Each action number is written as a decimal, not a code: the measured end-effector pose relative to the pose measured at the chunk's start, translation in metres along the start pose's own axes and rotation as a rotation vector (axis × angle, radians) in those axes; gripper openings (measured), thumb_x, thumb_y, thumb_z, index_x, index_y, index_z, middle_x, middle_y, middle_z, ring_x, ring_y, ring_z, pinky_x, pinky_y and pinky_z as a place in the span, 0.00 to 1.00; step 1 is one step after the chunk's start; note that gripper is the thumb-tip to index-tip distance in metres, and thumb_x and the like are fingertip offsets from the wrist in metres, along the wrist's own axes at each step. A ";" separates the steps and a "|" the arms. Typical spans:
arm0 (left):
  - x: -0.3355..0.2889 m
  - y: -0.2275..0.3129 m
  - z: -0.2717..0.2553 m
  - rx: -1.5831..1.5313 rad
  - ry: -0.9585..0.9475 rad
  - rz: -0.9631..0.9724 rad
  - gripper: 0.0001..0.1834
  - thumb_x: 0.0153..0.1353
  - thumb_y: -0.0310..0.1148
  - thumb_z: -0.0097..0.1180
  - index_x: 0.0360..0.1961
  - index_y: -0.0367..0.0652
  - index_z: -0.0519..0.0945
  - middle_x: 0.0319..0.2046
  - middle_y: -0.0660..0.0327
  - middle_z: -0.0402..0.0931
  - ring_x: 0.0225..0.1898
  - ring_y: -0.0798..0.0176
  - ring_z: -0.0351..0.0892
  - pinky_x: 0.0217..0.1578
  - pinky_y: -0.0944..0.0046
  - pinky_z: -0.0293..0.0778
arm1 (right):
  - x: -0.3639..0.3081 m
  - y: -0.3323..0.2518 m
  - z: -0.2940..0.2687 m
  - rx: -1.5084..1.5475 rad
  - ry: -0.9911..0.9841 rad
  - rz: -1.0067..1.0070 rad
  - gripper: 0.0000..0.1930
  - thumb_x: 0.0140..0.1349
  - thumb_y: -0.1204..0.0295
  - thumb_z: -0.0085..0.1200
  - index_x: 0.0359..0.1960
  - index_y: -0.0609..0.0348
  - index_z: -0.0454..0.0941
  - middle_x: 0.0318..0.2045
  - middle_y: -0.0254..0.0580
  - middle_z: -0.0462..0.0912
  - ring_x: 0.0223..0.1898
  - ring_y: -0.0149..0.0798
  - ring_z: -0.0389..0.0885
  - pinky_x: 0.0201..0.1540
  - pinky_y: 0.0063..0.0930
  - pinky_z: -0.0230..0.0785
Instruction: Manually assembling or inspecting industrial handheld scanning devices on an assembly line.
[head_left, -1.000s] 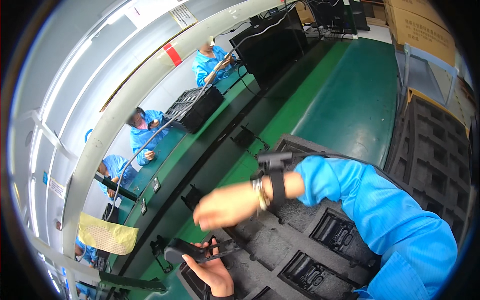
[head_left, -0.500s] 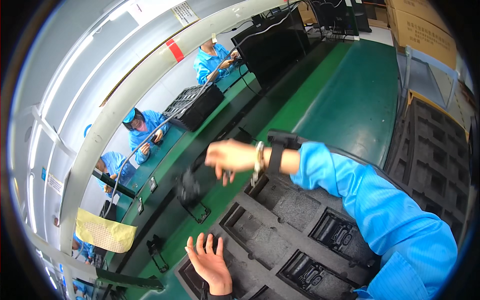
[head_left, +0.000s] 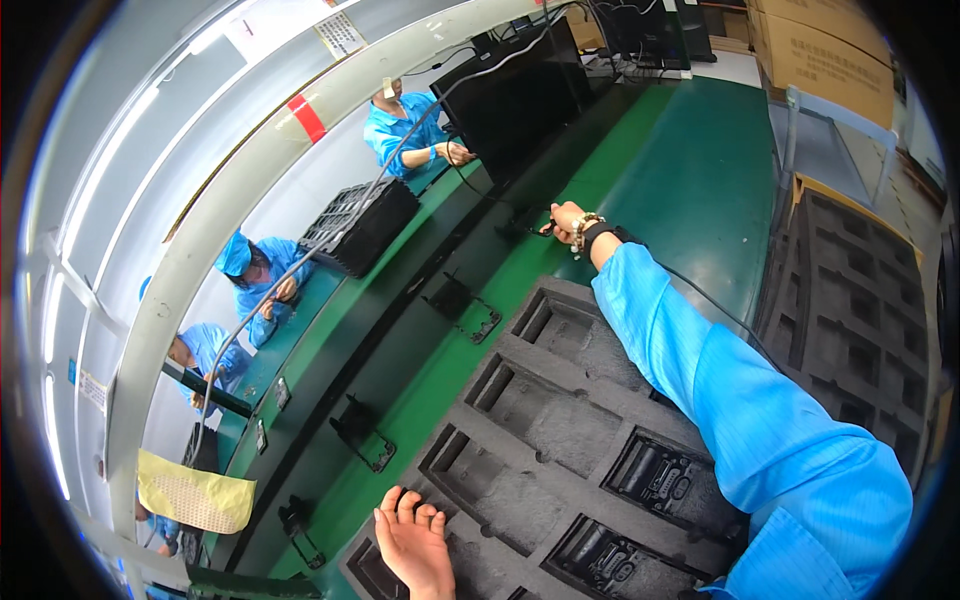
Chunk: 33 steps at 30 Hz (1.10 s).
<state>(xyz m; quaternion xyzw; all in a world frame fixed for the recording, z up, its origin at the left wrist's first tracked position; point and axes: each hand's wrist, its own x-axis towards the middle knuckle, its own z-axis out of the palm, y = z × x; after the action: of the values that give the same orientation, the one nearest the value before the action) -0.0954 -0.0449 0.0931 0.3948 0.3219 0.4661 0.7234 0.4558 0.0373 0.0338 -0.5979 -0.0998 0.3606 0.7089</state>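
A dark grey moulded foam tray [head_left: 560, 440] lies on a glossy green work surface [head_left: 690, 170], beside a black conveyor strip [head_left: 400, 330]. The person's long sleeve [head_left: 740, 400] is bright blue, with a black wristband [head_left: 600, 235]. A pale yellow perforated sheet [head_left: 195, 495] hangs from a light grey metal beam [head_left: 200, 260] bearing a red stripe [head_left: 308, 118].

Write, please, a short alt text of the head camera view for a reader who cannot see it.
A person's right hand, in a blue sleeve, reaches far across a green workbench to a small dark part on the conveyor belt. The left hand rests flat on the edge of a dark foam tray with moulded pockets. Workers in blue sit along the other side.
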 end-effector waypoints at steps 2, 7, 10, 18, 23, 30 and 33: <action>0.000 0.000 0.000 0.000 -0.002 -0.001 0.22 0.70 0.51 0.44 0.51 0.44 0.72 0.38 0.64 0.77 0.34 0.67 0.76 0.37 0.68 0.76 | 0.008 0.003 0.003 -0.029 0.087 0.012 0.16 0.73 0.58 0.41 0.32 0.57 0.66 0.24 0.44 0.79 0.13 0.28 0.66 0.12 0.20 0.58; 0.003 -0.002 0.004 -0.001 -0.051 -0.029 0.21 0.70 0.49 0.43 0.51 0.43 0.73 0.37 0.64 0.77 0.34 0.68 0.76 0.36 0.69 0.76 | 0.033 0.018 -0.038 0.426 -0.123 0.110 0.10 0.71 0.60 0.44 0.34 0.51 0.67 0.23 0.41 0.76 0.13 0.29 0.66 0.12 0.20 0.57; -0.003 0.004 -0.007 0.006 0.047 0.007 0.21 0.70 0.48 0.43 0.51 0.43 0.73 0.37 0.64 0.77 0.33 0.68 0.76 0.36 0.70 0.75 | 0.014 0.020 0.029 0.104 -0.012 -0.024 0.05 0.70 0.64 0.46 0.37 0.47 0.67 0.25 0.41 0.76 0.13 0.29 0.65 0.12 0.20 0.57; 0.000 0.001 -0.002 0.008 -0.005 -0.023 0.20 0.70 0.47 0.44 0.50 0.43 0.74 0.36 0.65 0.77 0.33 0.70 0.76 0.36 0.71 0.75 | 0.008 0.012 0.009 0.094 -0.121 0.107 0.06 0.71 0.65 0.46 0.45 0.50 0.69 0.27 0.39 0.75 0.16 0.26 0.64 0.15 0.19 0.59; 0.001 -0.001 0.000 0.011 -0.010 -0.023 0.20 0.70 0.48 0.45 0.50 0.42 0.74 0.36 0.65 0.77 0.33 0.70 0.76 0.36 0.72 0.75 | -0.006 0.009 0.016 0.034 -0.021 -0.006 0.11 0.69 0.72 0.47 0.51 0.52 0.65 0.31 0.38 0.73 0.22 0.29 0.70 0.23 0.23 0.69; 0.002 -0.001 -0.001 0.010 -0.012 -0.028 0.20 0.70 0.47 0.45 0.49 0.42 0.74 0.36 0.64 0.77 0.33 0.71 0.76 0.36 0.72 0.75 | -0.013 0.009 0.013 0.044 -0.113 0.015 0.24 0.63 0.81 0.50 0.60 0.59 0.59 0.39 0.43 0.77 0.39 0.41 0.82 0.40 0.32 0.80; 0.003 0.000 -0.002 0.008 -0.003 -0.026 0.20 0.70 0.47 0.45 0.49 0.42 0.74 0.35 0.64 0.77 0.33 0.71 0.76 0.35 0.72 0.74 | -0.019 0.005 0.020 0.005 -0.135 0.052 0.24 0.63 0.80 0.50 0.60 0.60 0.58 0.45 0.47 0.76 0.44 0.47 0.83 0.43 0.35 0.81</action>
<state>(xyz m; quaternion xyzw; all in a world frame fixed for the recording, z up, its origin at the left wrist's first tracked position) -0.0959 -0.0418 0.0916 0.3942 0.3276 0.4549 0.7282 0.4281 0.0410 0.0399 -0.5730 -0.1308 0.4187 0.6923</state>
